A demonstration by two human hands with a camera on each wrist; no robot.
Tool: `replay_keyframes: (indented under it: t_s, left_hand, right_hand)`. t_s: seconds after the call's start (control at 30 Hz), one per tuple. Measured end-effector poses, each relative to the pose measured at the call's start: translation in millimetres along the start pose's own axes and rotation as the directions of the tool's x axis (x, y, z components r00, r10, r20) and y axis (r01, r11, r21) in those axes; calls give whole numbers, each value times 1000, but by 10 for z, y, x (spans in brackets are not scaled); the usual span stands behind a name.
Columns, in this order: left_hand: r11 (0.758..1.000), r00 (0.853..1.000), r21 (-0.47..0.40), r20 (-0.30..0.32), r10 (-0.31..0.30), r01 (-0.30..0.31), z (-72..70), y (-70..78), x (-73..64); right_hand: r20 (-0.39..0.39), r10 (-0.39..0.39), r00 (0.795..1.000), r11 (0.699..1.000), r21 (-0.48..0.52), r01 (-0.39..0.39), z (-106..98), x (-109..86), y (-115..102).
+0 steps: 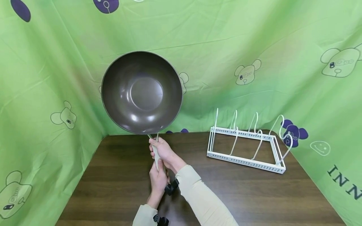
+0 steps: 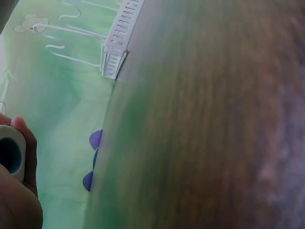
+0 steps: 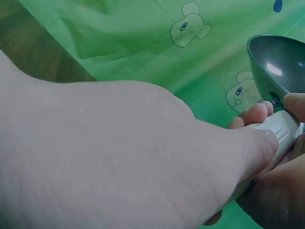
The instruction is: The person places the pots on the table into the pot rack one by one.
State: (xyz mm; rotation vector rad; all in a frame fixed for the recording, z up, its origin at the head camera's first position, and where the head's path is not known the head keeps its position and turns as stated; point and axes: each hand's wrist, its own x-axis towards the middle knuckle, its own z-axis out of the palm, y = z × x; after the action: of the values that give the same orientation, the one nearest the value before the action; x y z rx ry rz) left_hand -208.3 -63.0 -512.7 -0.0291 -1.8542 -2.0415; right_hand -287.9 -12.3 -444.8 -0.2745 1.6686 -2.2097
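Note:
A dark, deep wok (image 1: 144,91) is held up above the back of the table, its hollow inside facing the head camera. Its pale handle (image 1: 156,156) points down. My right hand (image 1: 165,153) grips the handle near the pan, its thumb lying along the top. Just below, my left hand (image 1: 158,180) grips the handle's lower part. In the left wrist view the handle's end (image 2: 21,149), with a dark hole, shows at the left edge. The right wrist view has my left hand (image 3: 143,152) large in front, with its thumb on the handle.
A white rack (image 1: 246,160) with several curved wire dividers stands on the right of the brown wooden table (image 1: 113,188). Green cloth (image 1: 226,37) with cartoon bears hangs behind the table and along both sides.

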Motion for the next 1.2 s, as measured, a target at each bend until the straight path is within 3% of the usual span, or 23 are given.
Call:
replay_keyframes:
  t_s: [0.4,0.73,1.2]
  left_hand:
    - [999,999,16,25,37,-38,64,10,27]
    - [992,993,46,34,113,-115,113,1,26]
    - [994,992,39,71,102,-105,181,18,44]
  right_hand:
    - [-26,-21,999,1000,-10,21,-54,-36,-69]
    - [-35,-36,999,999,1,36,-103,-68,-82]
    - [-62,-54,997,999,-6,54,-188,-117,-137]
